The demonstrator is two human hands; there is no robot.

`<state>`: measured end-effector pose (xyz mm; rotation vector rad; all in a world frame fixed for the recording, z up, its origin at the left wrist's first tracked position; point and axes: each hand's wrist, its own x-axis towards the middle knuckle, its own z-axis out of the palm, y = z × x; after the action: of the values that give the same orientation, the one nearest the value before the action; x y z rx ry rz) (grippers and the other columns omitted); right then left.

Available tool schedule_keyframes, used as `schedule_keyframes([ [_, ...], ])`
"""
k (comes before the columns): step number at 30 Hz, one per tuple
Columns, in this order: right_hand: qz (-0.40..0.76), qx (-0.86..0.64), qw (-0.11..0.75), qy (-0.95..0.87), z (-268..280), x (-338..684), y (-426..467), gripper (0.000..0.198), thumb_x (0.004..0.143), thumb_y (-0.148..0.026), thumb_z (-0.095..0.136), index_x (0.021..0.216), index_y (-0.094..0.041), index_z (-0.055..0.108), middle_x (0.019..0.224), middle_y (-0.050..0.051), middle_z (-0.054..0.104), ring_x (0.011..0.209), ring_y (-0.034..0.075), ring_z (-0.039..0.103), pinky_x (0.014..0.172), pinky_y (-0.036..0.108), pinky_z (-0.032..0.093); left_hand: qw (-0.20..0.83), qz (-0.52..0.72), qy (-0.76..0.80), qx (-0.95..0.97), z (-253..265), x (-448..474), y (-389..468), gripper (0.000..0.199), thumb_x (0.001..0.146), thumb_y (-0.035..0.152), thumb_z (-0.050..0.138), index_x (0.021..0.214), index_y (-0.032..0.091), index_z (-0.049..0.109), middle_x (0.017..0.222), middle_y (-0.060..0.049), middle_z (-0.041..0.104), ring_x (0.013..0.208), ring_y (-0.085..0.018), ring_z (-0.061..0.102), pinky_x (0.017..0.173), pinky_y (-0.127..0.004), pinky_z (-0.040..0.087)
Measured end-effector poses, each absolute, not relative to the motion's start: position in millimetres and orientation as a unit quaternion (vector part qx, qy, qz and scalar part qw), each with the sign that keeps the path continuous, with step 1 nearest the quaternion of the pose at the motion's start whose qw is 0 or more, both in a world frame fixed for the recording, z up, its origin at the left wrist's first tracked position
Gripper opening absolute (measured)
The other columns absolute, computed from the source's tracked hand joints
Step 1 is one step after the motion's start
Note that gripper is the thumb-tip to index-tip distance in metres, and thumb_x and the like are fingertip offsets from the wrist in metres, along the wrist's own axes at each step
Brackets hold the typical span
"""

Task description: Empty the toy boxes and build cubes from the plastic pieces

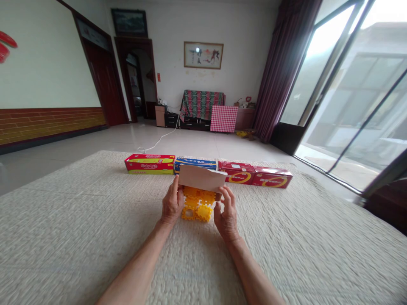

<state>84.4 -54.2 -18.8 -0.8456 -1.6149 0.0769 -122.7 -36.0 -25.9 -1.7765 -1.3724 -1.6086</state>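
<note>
In the head view, a small box with a plain pale flap (pixel 202 178) raised stands between my hands. Yellow plastic interlocking blocks (pixel 204 212) with notched edges sit at its opening, and a couple lie in front on the cover. My left hand (pixel 172 202) grips the left side of the box, fingers along its edge. Bent fingers of my right hand (pixel 227 214) press on the right edge, its thumb lower down near the blocks. The flap hides most of the box body, so I cannot tell how full it is.
Behind stands a row of boxes: a red-and-green box (pixel 149 164), a blue box (pixel 195 162) partly hidden by the flap, and two red boxes (pixel 237 173). All rest on a quilted cream cover (pixel 95 237). A white cable (pixel 162 137) runs over the tiled floor beyond.
</note>
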Motion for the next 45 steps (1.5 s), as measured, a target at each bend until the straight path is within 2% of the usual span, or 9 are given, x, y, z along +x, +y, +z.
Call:
schedule_keyframes([
  [7,0.037,-0.369,0.614,-0.697,-20.2,84.0,-53.5,0.049,0.090,-0.014,0.041,0.137,-0.027,0.042,0.137,0.012,0.043,0.125,0.024,0.047,0.084,0.041,0.058,0.182,-0.569,-0.500,-0.628,-24.6,-120.1,-36.2,0.058,0.092,0.018,0.041,0.149,0.016,0.030,0.130,-0.016,0.060,0.111,-0.021,0.063,0.089,-0.031,0.053],
  [12,0.026,-0.382,0.609,-0.695,-16.6,84.9,-54.6,0.051,0.085,-0.011,0.043,0.133,-0.026,0.044,0.130,0.012,0.048,0.118,0.024,0.051,0.075,0.036,0.059,0.185,-0.557,-0.503,-0.635,-19.8,-118.6,-38.3,0.055,0.093,0.018,0.041,0.147,0.015,0.033,0.107,-0.013,0.068,0.092,-0.018,0.067,0.078,-0.027,0.053],
  [16,0.023,-0.397,0.614,-0.682,-10.7,87.4,-54.4,0.053,0.080,-0.008,0.046,0.130,-0.025,0.047,0.123,0.011,0.052,0.109,0.022,0.055,0.066,0.030,0.058,0.198,-0.542,-0.505,-0.642,-13.6,-116.5,-40.8,0.052,0.093,0.018,0.040,0.145,0.014,0.037,0.092,-0.009,0.066,0.080,-0.017,0.064,0.071,-0.026,0.051],
  [19,0.005,-0.400,0.622,-0.674,-7.5,88.9,-53.0,0.051,0.080,-0.010,0.048,0.129,-0.025,0.047,0.123,0.011,0.052,0.108,0.023,0.055,0.069,0.034,0.057,0.195,-0.548,-0.497,-0.645,-8.6,-112.4,-42.8,0.053,0.093,0.018,0.041,0.146,0.016,0.034,0.092,-0.008,0.065,0.081,-0.016,0.063,0.073,-0.026,0.051],
  [23,-0.029,-0.415,0.637,-0.649,-6.2,87.5,-51.5,0.047,0.079,-0.013,0.052,0.125,-0.025,0.048,0.116,0.010,0.052,0.103,0.023,0.055,0.073,0.038,0.057,0.183,-0.538,-0.519,-0.638,-4.6,-105.4,-45.9,0.064,0.089,0.027,0.053,0.148,0.017,0.030,0.099,-0.009,0.063,0.086,-0.019,0.063,0.075,-0.029,0.052],
  [27,-0.028,-0.421,0.641,-0.641,-7.1,82.8,-52.0,0.043,0.078,-0.013,0.053,0.119,-0.024,0.050,0.109,0.008,0.052,0.089,0.019,0.056,0.063,0.031,0.055,0.185,-0.515,-0.570,-0.613,-3.3,-101.4,-48.2,0.068,0.086,0.030,0.061,0.146,0.017,0.033,0.104,-0.012,0.063,0.094,-0.024,0.064,0.073,-0.031,0.053],
  [32,-0.024,-0.459,0.628,-0.628,-7.4,80.4,-52.7,0.041,0.076,-0.012,0.052,0.116,-0.024,0.049,0.098,0.004,0.051,0.069,0.014,0.050,0.057,0.028,0.052,0.193,-0.505,-0.589,-0.601,-2.2,-100.4,-49.2,0.063,0.086,0.027,0.061,0.143,0.019,0.036,0.102,-0.010,0.063,0.093,-0.024,0.065,0.071,-0.030,0.052],
  [38,-0.044,-0.468,0.600,-0.648,-6.7,86.3,-51.9,0.049,0.079,-0.012,0.049,0.126,-0.027,0.043,0.098,0.005,0.048,0.078,0.018,0.054,0.067,0.035,0.053,0.208,-0.478,-0.587,-0.619,1.6,-97.4,-52.9,0.058,0.087,0.027,0.059,0.141,0.019,0.042,0.090,-0.006,0.060,0.081,-0.019,0.063,0.063,-0.025,0.048],
  [45,-0.060,-0.496,0.587,-0.636,-7.7,91.0,-51.1,0.054,0.077,-0.010,0.047,0.128,-0.028,0.043,0.092,0.003,0.048,0.073,0.018,0.054,0.062,0.034,0.051,0.212,-0.441,-0.607,-0.626,11.2,-88.8,-59.6,0.058,0.086,0.024,0.059,0.141,0.019,0.043,0.085,-0.005,0.057,0.075,-0.018,0.060,0.055,-0.023,0.043],
])
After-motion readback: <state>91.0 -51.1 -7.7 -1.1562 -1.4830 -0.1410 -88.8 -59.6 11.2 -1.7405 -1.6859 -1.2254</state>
